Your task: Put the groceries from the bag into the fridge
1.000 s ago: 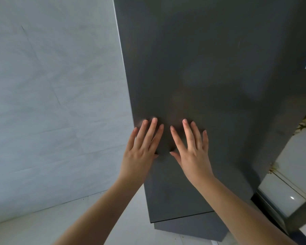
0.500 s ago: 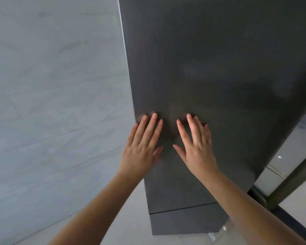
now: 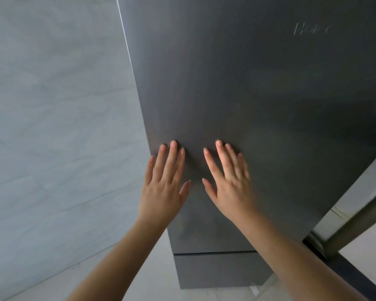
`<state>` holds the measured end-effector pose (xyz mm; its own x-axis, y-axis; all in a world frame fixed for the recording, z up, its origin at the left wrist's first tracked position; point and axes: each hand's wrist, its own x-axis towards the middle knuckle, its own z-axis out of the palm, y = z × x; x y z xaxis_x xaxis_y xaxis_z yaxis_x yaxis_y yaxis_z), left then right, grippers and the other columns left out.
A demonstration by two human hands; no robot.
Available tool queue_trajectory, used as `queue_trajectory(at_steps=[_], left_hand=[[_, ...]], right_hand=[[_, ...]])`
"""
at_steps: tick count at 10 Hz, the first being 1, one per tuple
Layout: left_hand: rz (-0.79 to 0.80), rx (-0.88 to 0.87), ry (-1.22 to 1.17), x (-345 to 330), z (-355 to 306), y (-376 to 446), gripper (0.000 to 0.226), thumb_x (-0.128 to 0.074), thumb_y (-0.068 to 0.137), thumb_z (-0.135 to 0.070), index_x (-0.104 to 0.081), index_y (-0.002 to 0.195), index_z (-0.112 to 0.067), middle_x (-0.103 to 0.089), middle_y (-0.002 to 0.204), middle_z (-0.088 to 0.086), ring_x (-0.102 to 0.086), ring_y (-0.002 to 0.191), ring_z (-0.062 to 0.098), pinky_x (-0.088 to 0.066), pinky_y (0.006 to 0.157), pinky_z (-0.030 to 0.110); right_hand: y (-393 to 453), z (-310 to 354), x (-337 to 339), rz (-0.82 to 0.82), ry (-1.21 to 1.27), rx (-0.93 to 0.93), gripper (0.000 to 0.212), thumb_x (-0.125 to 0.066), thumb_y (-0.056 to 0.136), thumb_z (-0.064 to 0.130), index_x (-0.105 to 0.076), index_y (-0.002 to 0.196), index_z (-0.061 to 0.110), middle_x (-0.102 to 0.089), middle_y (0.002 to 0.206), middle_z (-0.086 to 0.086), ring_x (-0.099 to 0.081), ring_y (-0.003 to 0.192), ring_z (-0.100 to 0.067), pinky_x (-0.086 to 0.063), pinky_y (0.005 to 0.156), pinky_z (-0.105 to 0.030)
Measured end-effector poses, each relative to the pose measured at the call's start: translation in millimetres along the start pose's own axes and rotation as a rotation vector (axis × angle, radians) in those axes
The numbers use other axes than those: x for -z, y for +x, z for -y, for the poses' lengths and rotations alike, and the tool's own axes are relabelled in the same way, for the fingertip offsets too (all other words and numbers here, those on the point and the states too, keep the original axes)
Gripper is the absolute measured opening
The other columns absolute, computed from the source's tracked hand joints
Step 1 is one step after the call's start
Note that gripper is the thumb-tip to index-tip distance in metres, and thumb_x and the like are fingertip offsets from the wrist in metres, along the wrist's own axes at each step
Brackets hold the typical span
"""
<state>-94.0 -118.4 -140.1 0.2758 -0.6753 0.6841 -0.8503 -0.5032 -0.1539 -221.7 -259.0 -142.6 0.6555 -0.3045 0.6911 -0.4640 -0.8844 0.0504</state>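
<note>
Both flat against the dark grey fridge door [image 3: 248, 105], left hand [image 3: 164, 187] near its left edge and right hand [image 3: 230, 187] beside it, fingers spread, gripping nothing, still pressing as before, door apparently shut now; no groceries or bag visible.

Fridge door [image 3: 258, 105] ahead, wall [image 3: 52, 116] left.

The single head-worn camera is looking forward and slightly down, sitting very close to the dark grey fridge door [image 3: 258, 116], which is filling most of the wide-angle view. A pale tiled wall [image 3: 52, 127] is taking the left side, the floor [image 3: 152, 276] the bottom.
</note>
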Motion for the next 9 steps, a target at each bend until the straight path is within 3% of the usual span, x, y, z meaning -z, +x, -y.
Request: queue_trajectory(at_steps=[3, 6, 7, 9], left_hand=[[0.032, 0.075, 0.031, -5, -11, -1, 0.084, -0.062, 0.089, -0.045, -0.024, 0.154, -0.007, -0.015, 0.162, 0.014, -0.016, 0.15, 0.035, -0.026, 0.117, 0.052], [0.2, 0.116, 0.136, 18, -21, 0, 0.081, -0.044, 0.094, -0.053, -0.016, 0.156, -0.009, -0.011, 0.164, 0.013, -0.011, 0.151, 0.032, -0.018, 0.119, 0.054], [0.219, 0.136, 0.076, 37, -23, -4, 0.078, -0.034, 0.095, -0.057, -0.011, 0.157, -0.015, -0.012, 0.165, 0.007, -0.014, 0.151, 0.027, -0.018, 0.119, 0.055], [0.275, 0.177, -0.147, 64, -48, -28, 0.072, -0.026, 0.097, -0.059, -0.013, 0.157, -0.021, -0.022, 0.163, 0.001, -0.019, 0.15, 0.024, -0.026, 0.117, 0.051]], right_hand=[[-2, -11, -7, -0.009, 0.05, 0.065, 0.071, -0.06, 0.089, 0.035, -0.028, 0.151, 0.021, -0.012, 0.16, -0.006, -0.013, 0.148, -0.024, -0.014, 0.118, -0.046], [-4, -7, 14, 0.091, 0.126, 0.055, 0.068, -0.045, 0.098, 0.043, -0.018, 0.153, 0.015, -0.01, 0.162, -0.007, -0.008, 0.149, -0.023, -0.015, 0.119, -0.045], [-10, -11, 36, 0.157, 0.215, 0.031, 0.068, -0.036, 0.099, 0.046, -0.012, 0.154, 0.013, -0.011, 0.162, -0.006, -0.01, 0.149, -0.022, -0.014, 0.12, -0.042], [-35, -20, 64, 0.229, 0.241, 0.001, 0.063, -0.031, 0.099, 0.047, -0.021, 0.152, 0.014, -0.034, 0.155, -0.006, -0.029, 0.143, -0.024, -0.027, 0.115, -0.042]])
